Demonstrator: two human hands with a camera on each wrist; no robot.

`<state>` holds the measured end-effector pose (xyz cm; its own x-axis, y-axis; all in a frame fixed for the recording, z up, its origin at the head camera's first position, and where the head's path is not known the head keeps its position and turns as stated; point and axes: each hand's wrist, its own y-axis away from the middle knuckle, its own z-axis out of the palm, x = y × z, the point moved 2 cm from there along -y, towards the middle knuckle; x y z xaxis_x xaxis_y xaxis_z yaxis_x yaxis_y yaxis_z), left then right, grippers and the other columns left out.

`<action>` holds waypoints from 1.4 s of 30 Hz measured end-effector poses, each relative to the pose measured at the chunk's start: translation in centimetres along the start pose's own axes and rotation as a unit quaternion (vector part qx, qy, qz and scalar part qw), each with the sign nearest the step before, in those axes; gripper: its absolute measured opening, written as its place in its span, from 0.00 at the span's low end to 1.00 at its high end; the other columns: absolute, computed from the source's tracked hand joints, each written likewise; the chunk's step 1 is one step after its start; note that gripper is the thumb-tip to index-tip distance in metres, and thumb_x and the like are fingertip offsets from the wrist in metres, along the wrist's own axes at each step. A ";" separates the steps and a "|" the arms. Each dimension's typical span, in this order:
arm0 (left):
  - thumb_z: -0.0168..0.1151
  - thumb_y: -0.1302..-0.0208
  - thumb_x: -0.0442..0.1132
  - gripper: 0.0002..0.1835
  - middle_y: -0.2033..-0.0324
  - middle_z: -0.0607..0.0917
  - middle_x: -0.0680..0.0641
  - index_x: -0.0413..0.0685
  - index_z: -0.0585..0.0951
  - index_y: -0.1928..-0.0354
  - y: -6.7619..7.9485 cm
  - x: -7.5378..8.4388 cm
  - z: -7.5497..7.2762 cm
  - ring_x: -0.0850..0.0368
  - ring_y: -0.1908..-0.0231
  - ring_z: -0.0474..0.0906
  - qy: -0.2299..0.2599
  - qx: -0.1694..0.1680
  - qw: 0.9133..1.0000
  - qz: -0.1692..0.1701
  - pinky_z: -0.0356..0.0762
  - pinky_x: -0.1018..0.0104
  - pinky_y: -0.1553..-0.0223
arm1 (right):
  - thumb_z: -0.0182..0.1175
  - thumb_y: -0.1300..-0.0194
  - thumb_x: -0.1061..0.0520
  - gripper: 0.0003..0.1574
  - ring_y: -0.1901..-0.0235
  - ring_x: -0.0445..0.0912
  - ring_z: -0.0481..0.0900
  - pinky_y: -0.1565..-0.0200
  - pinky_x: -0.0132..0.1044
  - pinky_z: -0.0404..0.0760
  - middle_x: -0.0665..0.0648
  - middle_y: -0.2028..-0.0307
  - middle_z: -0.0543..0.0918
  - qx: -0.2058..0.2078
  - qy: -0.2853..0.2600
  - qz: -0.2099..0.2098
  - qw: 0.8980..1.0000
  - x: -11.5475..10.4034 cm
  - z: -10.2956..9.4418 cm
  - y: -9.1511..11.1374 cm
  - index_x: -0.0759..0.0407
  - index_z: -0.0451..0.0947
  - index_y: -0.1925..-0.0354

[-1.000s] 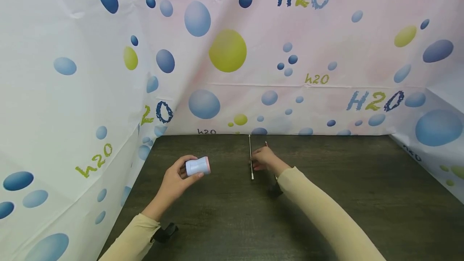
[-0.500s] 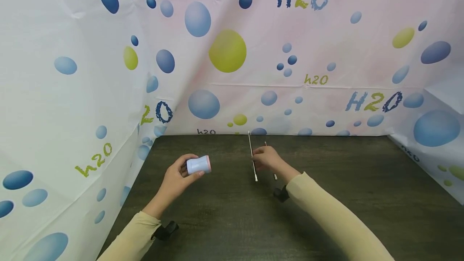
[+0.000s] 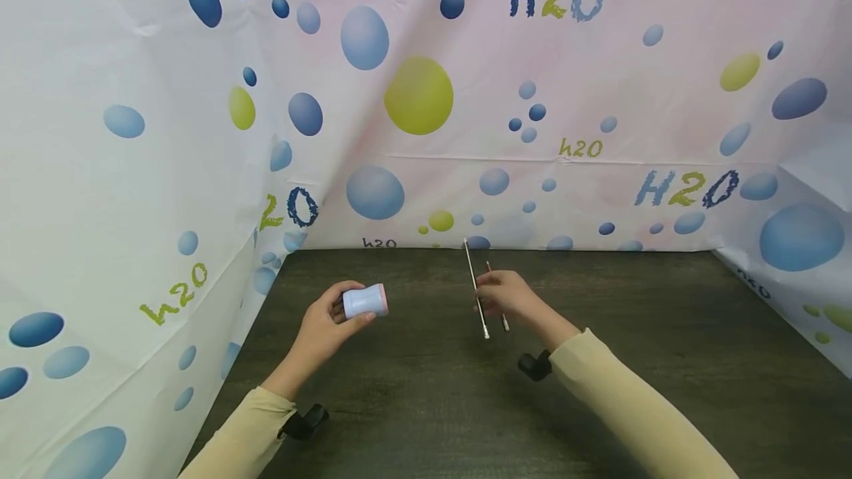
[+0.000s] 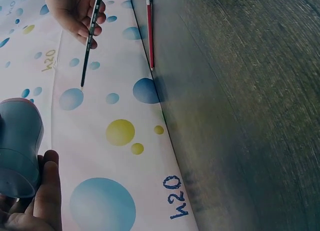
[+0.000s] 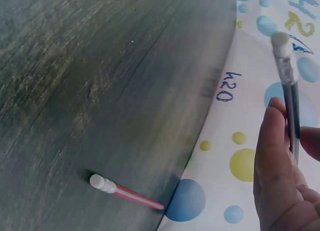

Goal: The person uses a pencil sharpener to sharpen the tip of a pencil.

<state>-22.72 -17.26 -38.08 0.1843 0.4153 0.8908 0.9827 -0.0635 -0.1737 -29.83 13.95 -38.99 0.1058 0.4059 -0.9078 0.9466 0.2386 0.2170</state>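
My left hand (image 3: pixel 322 335) holds a light-blue, waisted cylinder (image 3: pixel 364 301) with a pink end, raised at the left. The left wrist view shows the cylinder (image 4: pixel 20 146) at its lower left; what it is cannot be told. In my right hand (image 3: pixel 512 300) is a dark patterned pencil (image 5: pixel 291 103), pinched between thumb and fingers, its white eraser towards me. A red pencil (image 5: pixel 137 196) with a white eraser lies on the table, partly behind the right hand in the head view. The two hands are apart.
A dark wood-grain table (image 3: pixel 413 405) reaches back to a white sheet (image 3: pixel 466 43) printed with blue and green bubbles. The sheet also stands along the left and right sides. Black straps or mounts (image 3: pixel 305 423) sit at both wrists.
The right hand has lifted the dark pencil off the table, moving right and towards me, and the pencil has tilted. The red pencil shows more. The left hand stays almost still.
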 end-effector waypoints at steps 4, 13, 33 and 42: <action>0.70 0.35 0.35 0.27 0.41 0.79 0.32 0.39 0.74 0.36 -0.2 0.1 0.0 0.42 0.44 0.81 0.003 -0.004 1.000 0.000 0.84 0.58 0.43 | 0.51 0.25 0.62 0.30 0.57 0.54 0.90 0.52 0.49 0.88 0.75 0.46 0.84 0.000 0.003 -0.006 1.000 0.0 -0.5 0.8 0.76 0.65 0.31; 0.70 0.35 0.35 0.26 0.41 0.79 0.31 0.38 0.75 0.37 -0.3 0.5 0.3 0.40 0.44 0.81 -0.002 -0.006 1.000 0.011 0.84 0.52 0.42 | 0.51 0.28 0.62 0.31 0.58 0.49 0.90 0.51 0.49 0.88 0.75 0.47 0.84 -0.007 0.011 -0.034 0.999 -0.8 -1.3 2.9 0.76 0.66 0.31; 0.70 0.35 0.35 0.26 0.44 0.81 0.32 0.40 0.75 0.37 -1.0 1.3 1.2 0.43 0.45 0.82 -0.002 -0.035 0.999 0.029 0.85 0.57 0.44 | 0.54 0.26 0.62 0.26 0.55 0.51 0.87 0.54 0.46 0.88 0.69 0.52 0.84 -0.004 0.033 -0.086 0.996 -1.2 -2.5 6.3 0.73 0.69 0.34; 0.70 0.36 0.35 0.26 0.44 0.81 0.33 0.40 0.75 0.37 -1.1 1.5 1.6 0.43 0.45 0.82 0.002 -0.045 0.999 0.026 0.85 0.57 0.44 | 0.58 0.25 0.60 0.24 0.55 0.48 0.86 0.53 0.43 0.86 0.66 0.55 0.87 0.001 0.080 -0.136 0.987 -1.1 -3.0 7.5 0.72 0.73 0.37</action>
<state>-23.57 -15.09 -37.19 0.2355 0.4061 0.8830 0.9691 -0.1669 -0.1817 -23.79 17.92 -35.30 -0.2021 0.4616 -0.8638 0.9340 0.3562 -0.0282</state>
